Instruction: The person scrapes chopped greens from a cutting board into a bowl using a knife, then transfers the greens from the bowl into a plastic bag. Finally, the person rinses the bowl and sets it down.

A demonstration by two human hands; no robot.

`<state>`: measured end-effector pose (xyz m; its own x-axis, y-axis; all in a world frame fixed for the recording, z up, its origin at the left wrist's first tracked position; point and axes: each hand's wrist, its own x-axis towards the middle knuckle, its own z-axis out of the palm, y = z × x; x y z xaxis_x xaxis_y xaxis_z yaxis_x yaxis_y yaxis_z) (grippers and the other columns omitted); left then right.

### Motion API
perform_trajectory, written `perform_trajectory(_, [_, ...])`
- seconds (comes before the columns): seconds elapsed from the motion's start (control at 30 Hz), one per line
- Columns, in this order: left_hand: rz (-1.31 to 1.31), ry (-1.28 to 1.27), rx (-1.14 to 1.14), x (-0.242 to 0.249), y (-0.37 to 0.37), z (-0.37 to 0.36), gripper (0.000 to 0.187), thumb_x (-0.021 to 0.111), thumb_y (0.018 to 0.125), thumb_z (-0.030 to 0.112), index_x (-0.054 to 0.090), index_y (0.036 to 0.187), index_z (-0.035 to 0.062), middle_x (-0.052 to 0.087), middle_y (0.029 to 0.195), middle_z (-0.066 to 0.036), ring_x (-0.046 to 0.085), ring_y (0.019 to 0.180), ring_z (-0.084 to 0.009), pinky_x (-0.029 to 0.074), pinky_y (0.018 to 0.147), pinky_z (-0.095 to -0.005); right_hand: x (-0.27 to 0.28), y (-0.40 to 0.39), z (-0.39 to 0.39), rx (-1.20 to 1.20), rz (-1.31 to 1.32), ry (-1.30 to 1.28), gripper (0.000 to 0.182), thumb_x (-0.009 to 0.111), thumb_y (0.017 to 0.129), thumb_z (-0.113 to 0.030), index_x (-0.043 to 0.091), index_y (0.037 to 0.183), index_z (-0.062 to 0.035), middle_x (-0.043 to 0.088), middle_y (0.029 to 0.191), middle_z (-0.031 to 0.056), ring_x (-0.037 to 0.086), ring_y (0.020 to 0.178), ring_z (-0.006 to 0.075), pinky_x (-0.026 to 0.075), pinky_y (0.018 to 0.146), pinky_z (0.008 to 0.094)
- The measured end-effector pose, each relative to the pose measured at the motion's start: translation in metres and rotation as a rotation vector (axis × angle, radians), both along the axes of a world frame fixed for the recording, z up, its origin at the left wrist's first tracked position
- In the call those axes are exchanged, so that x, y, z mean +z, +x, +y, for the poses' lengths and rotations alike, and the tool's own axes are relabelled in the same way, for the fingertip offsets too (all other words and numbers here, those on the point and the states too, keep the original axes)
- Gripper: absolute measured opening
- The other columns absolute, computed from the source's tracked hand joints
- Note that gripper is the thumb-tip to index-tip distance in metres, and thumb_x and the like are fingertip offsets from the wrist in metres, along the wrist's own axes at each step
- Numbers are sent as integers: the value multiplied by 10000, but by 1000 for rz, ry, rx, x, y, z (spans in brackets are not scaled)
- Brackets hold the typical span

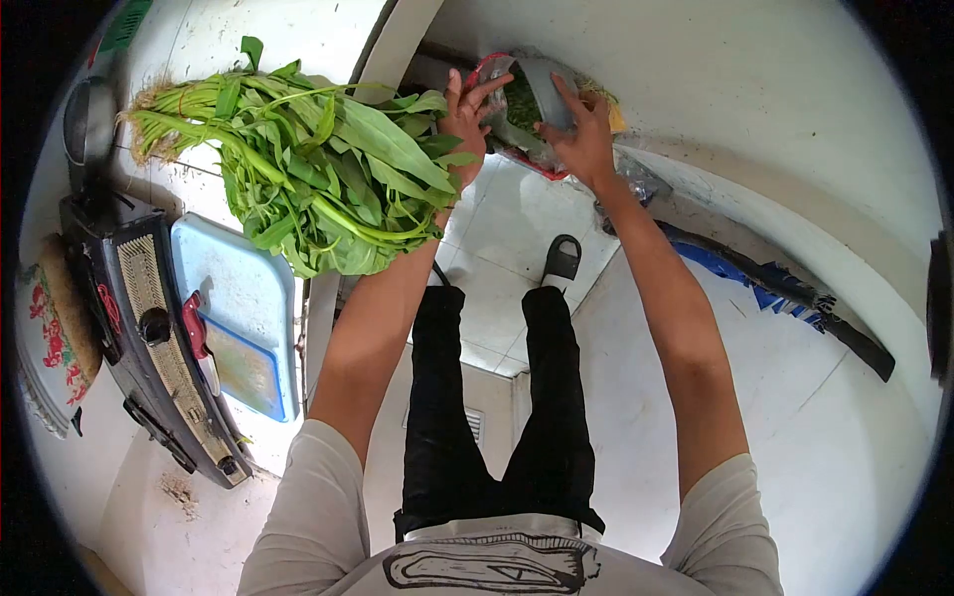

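Note:
My left hand (pixel 464 127) reaches past the leaves with its fingers spread, fingertips at the near left rim of a plastic bag (pixel 552 91). My right hand (pixel 586 141) is on the bag's other side, fingers stretched apart and touching the grey plastic. Cut greens (pixel 520 99) show inside the bag's mouth, which has a red edge. A large bunch of leafy water spinach (pixel 338 174) lies on the white tiled counter, roots to the left. Its leaf tips overhang the counter edge and overlap my left wrist in this view.
Left on the counter are a light blue tray (pixel 238 243), a blue-edged board (pixel 238 368), a red-handled knife (pixel 199 333) and a black gas stove (pixel 149 328). A folded dark blue umbrella (pixel 745 268) lies along the right wall. A black slipper (pixel 562 256) is on the floor.

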<state>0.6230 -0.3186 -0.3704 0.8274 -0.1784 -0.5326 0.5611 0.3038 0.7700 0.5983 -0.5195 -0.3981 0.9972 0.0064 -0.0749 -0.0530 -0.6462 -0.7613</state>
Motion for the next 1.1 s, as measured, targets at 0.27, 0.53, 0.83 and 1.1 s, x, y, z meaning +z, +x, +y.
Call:
perform_trajectory(0.27, [-19, 94, 37, -7, -3, 6, 816, 288, 982, 755, 683, 1318, 125, 564, 1417, -56, 479, 1192, -200, 276, 1047, -376, 15, -3, 13, 337, -118, -318, 858, 849, 735, -208, 487, 1499, -352, 408, 1484, 201, 442, 1358, 403, 465, 1083, 490])
perform_trajectory(0.53, [-101, 303, -2, -25, -12, 0, 613, 362, 1063, 587, 708, 1254, 119, 656, 1199, -9, 534, 1017, -134, 355, 955, -321, -6, -1, 11, 479, -339, -567, 861, 762, 753, -101, 463, 1518, -360, 437, 1486, 80, 431, 1384, 306, 426, 1052, 554])
perform_trajectory(0.83, [-69, 183, 167, -24, -2, 8, 539, 482, 1028, 582, 678, 1259, 137, 656, 1189, -5, 560, 1022, -140, 359, 948, -312, 20, -6, -9, 185, -235, -141, 893, 833, 693, -61, 509, 1483, -320, 437, 1427, 167, 467, 1328, 382, 442, 1081, 517])
perform_trajectory(1.1, [-222, 338, 130, -25, -17, 1, 479, 543, 1010, 536, 667, 1278, 159, 619, 1271, -29, 558, 1107, -186, 406, 988, -345, 11, -17, -42, -233, -69, 405, 855, 850, 760, -54, 465, 1517, -150, 482, 1392, 167, 502, 1333, 354, 500, 1070, 458])
